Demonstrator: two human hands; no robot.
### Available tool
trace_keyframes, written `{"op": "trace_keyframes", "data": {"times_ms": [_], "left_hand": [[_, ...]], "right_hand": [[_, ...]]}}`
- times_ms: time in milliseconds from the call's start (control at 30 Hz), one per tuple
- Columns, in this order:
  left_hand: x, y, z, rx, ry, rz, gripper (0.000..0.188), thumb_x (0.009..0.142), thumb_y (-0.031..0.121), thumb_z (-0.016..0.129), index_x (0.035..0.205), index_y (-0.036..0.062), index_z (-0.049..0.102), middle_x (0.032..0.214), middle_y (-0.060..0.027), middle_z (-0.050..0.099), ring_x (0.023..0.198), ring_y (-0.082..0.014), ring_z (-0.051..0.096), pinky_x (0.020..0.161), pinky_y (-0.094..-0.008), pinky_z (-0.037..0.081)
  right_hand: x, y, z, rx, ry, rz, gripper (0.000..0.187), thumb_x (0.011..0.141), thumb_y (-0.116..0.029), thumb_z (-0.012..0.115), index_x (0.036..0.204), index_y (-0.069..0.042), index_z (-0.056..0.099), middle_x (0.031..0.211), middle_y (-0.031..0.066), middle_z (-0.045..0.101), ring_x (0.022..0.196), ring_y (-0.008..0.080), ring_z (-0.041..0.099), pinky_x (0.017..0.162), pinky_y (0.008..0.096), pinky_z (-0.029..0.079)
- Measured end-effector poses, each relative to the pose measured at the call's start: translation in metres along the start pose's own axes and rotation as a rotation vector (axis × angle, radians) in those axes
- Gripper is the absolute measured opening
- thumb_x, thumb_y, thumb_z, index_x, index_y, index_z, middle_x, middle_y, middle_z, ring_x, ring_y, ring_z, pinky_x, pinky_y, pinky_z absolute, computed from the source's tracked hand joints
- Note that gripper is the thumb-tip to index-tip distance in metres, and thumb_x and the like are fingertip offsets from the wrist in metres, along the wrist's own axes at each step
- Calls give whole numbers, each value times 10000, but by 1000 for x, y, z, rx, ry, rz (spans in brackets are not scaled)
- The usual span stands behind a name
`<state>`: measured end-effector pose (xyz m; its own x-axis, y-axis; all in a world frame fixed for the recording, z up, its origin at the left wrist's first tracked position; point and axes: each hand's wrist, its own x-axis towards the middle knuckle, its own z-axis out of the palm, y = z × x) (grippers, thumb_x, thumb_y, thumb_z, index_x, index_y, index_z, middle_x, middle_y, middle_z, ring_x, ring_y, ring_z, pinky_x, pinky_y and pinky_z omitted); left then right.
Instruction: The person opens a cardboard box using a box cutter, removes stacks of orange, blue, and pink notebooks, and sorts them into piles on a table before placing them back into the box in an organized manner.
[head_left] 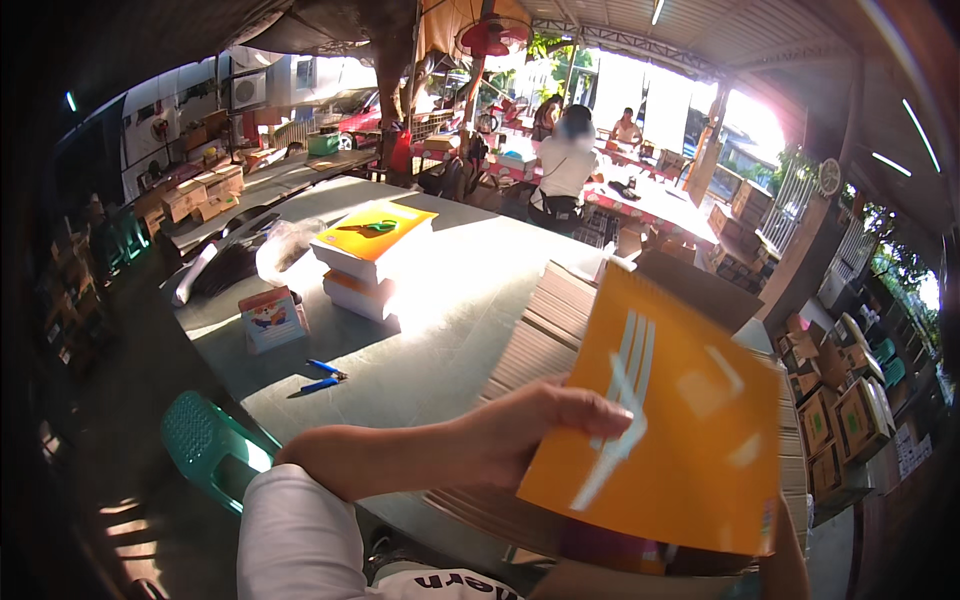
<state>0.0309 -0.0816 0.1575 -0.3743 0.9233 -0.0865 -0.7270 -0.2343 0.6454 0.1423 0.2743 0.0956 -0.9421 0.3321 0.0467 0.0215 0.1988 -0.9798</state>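
Observation:
My left hand (pixel 550 425) is closed on the lower left side of an orange-covered book (pixel 690 430), thumb across its front. The book is tilted up over corrugated cardboard (pixel 545 330) at the table's right end. At the lower right, my right forearm (pixel 788 560) shows beside the book, which hides that hand. Below the book's bottom edge, a dark purple item (pixel 610 545) is partly visible. Across the table stands a stack of orange-covered books (pixel 385 225) with green-handled scissors (pixel 372 229) on top. Blue-handled pliers (pixel 322 380) lie nearer to me.
A small picture card stand (pixel 272 320) and a clear plastic bag (pixel 288 252) are on the table (pixel 430 345). A green plastic chair (pixel 205 440) stands at its left side. Cardboard boxes (pixel 845 420) are piled at the right. A person in white (pixel 566 165) is beyond the table.

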Motion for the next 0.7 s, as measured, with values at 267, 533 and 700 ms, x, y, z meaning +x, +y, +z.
{"op": "trace_keyframes", "data": {"times_ms": [267, 533, 700], "left_hand": [[-102, 111, -74, 38, -47, 274, 337, 841, 158, 547, 1120, -25, 501, 970, -121, 612, 811, -207, 645, 730, -328, 545], [-177, 209, -170, 232, 196, 217, 275, 797, 140, 596, 1029, -4, 561, 935, -98, 617, 783, -175, 633, 706, -294, 522], [-173, 287, -183, 430, 164, 229, 357, 779, 142, 622, 1092, 2, 522, 952, -126, 620, 824, -190, 643, 764, -312, 526]], "right_hand": [[16, -91, 151, 376, -10, -267, 610, 920, -499, 318, 1268, -4, 394, 1140, 125, 538, 1042, 204, 524, 864, 328, 443], [76, -115, 346, 543, -339, -170, 573, 925, -464, 338, 1266, -8, 397, 1139, 123, 538, 1030, 198, 531, 853, 319, 450], [119, -147, 425, 631, -438, -263, 550, 928, -441, 351, 1265, -10, 399, 1138, 123, 538, 1022, 195, 535, 846, 313, 454]]}}
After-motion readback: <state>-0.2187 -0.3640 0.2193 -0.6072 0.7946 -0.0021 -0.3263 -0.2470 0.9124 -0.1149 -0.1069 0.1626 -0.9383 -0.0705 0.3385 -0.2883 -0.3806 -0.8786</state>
